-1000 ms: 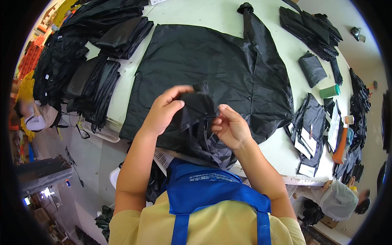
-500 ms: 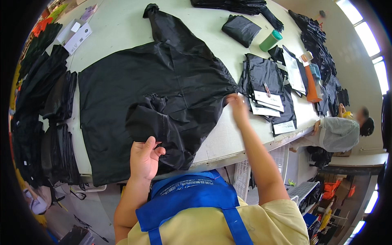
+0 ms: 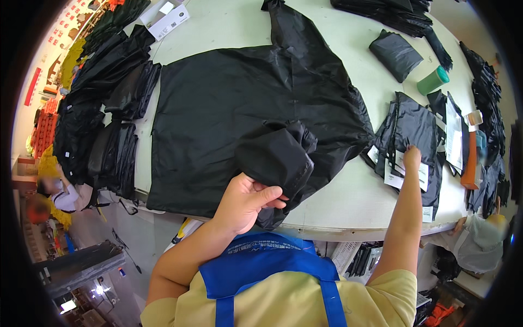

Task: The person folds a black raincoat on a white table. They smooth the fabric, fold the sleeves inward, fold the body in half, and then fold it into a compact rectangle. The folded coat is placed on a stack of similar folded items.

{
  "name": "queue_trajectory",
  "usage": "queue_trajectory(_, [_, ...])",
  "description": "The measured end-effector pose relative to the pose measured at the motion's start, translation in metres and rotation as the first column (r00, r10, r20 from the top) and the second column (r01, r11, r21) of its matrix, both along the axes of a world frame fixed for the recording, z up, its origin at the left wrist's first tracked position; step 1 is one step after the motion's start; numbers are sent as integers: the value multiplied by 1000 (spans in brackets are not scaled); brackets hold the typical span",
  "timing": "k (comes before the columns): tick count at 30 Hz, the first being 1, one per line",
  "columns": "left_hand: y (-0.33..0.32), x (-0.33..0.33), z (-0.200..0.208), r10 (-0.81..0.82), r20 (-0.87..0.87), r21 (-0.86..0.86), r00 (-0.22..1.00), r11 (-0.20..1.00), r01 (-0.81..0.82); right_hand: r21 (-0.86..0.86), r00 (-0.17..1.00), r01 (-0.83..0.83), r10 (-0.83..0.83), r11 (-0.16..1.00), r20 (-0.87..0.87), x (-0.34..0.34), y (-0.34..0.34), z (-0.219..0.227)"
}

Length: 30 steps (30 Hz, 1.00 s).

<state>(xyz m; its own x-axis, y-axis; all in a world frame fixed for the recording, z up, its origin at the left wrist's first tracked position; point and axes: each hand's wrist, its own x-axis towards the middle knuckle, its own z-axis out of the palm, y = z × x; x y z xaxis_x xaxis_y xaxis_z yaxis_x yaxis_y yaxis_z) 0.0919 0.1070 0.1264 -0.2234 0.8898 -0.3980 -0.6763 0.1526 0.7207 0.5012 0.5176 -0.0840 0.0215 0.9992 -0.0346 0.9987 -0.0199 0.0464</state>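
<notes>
A thin, shiny black jacket (image 3: 218, 103) lies spread over the white table, one sleeve stretched toward the far side. My left hand (image 3: 248, 201) is closed on the near sleeve (image 3: 272, 155) of that jacket, thumb on top, lifting its bunched fabric near the table's front edge. To the right, my right hand (image 3: 412, 157) is pinched over white paper slips (image 3: 400, 180) that lie on folded black garments (image 3: 415, 117). A thin dark tip of a pen (image 3: 408, 144) sticks out above its fingers; the rest is hidden.
Stacks of folded black garments (image 3: 113, 158) line the table's left side, by a white box (image 3: 164, 19). A green tumbler (image 3: 433, 80), a folded black bundle (image 3: 396, 54) and an orange tool (image 3: 469, 163) are at the right. Another person (image 3: 476, 242) is beyond the right edge.
My right hand has left the jacket's edge and moved right onto the paper slips, where the pen lay. My left hand still grips the sleeve. The whole view has shifted.
</notes>
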Motion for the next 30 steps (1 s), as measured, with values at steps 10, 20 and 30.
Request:
queue_trajectory(10, [-2, -6, -1, 131, -13, 69, 991, 989, -130, 450, -67, -726, 598, 520, -799, -236, -282, 220])
queue_trajectory(20, [-27, -17, 4, 106, 30, 156, 994, 982, -110, 426, -119, -670, 478, 608, -870, -280, -334, 223])
queue_trajectory(30, [-43, -26, 9, 128, 10, 163, 992, 978, -128, 461, 184, -670, 731, 583, -657, -261, -340, 247])
